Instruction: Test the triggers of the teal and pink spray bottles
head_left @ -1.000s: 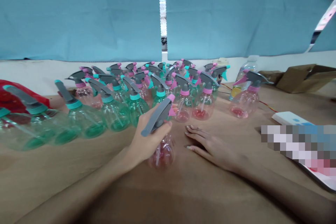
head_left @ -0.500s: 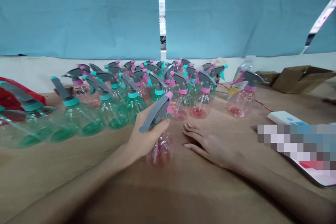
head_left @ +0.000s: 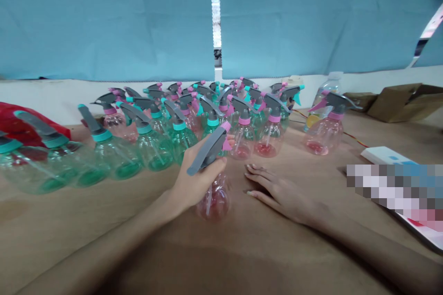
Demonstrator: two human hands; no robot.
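My left hand is wrapped round the neck of a pink spray bottle with a grey trigger head and pink nozzle; the bottle stands on the brown table. My right hand lies flat on the table just right of that bottle, fingers stretched out and holding nothing. Behind both hands stands a crowd of several pink and green spray bottles.
A row of green bottles runs off to the left past a red item. One pink bottle stands apart at the right near a clear water bottle, cardboard boxes and a white box. Blue curtains hang behind.
Both hands keep their pose and the bottle stays gripped; only the camera view shifts slightly.
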